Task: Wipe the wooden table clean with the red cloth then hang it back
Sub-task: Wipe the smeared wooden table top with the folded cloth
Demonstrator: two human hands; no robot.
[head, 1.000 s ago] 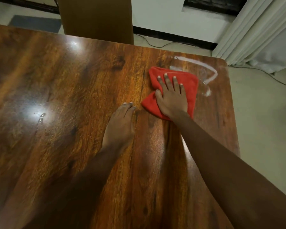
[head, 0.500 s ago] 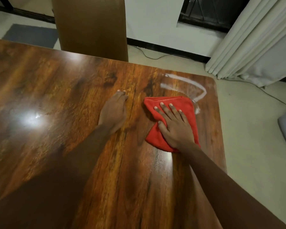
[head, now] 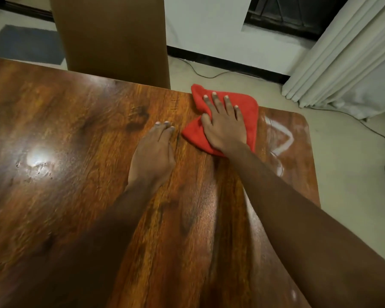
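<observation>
Left hand (head: 152, 153) mid-frame, flat palm-down on wooden table (head: 65, 196), fingers straight and together, holding nothing. Just right of it, right hand (head: 223, 125) pressed flat on red cloth (head: 249, 112), fingers spread, not curled round it. Cloth lies bunched at table's far edge, upper centre-right. White smear (head: 282, 138) right of cloth near table corner. Brown chair back (head: 111, 36) upper left-centre behind table; white curtain (head: 347, 58) upper right.

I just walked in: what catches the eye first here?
The red cloth at the far edge of the table, pressed flat under the right hand. Just right of it, white smears streak the corner. The left hand rests flat on the wood beside the cloth.
</observation>
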